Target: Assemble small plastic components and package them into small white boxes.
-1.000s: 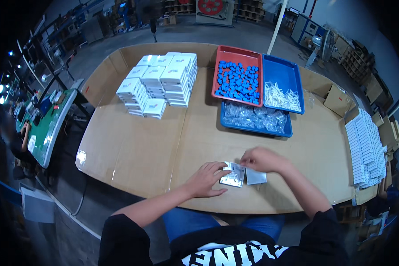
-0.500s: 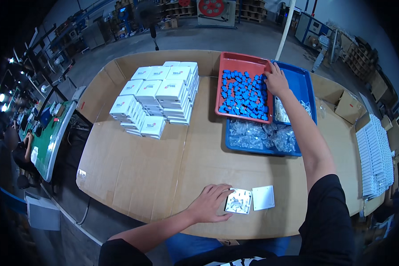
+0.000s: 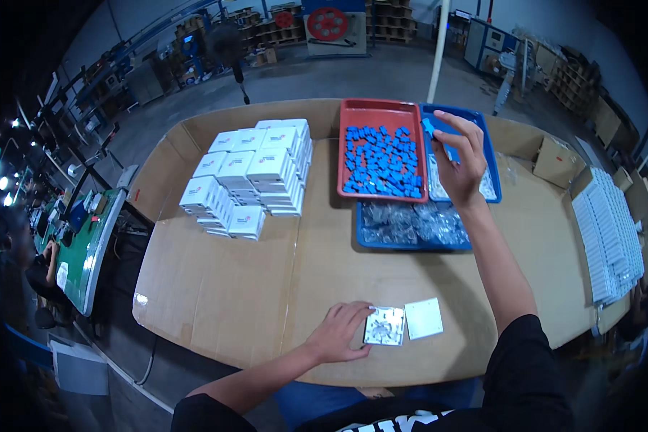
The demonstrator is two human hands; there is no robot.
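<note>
My right hand (image 3: 459, 162) is raised above the blue tray (image 3: 493, 147), pinching a small blue plastic part (image 3: 428, 127) between thumb and finger. Many similar blue plastic parts (image 3: 385, 162) lie in the red tray (image 3: 345, 186) beside it. Near the table's front edge, my left hand (image 3: 340, 333) grips the left side of a white square plastic base (image 3: 384, 326), fingertips at its upper left corner and thumb at the lower left. Fittings show inside this base, too small to make out. Just right of it lies a flat white square cover (image 3: 424, 318).
Stacked white boxes (image 3: 237, 165) stand at the left back of the cardboard-covered table (image 3: 230, 288). A lower blue tray (image 3: 363, 234) holds clear plastic bags. White pieces (image 3: 608, 234) are stacked at the right edge. Another person sits at a green bench (image 3: 79, 248) far left.
My right hand has lifted from the rim between the red and blue trays, and a blue part now shows in its fingers. My left hand stays at the base. The view has shifted slightly.
</note>
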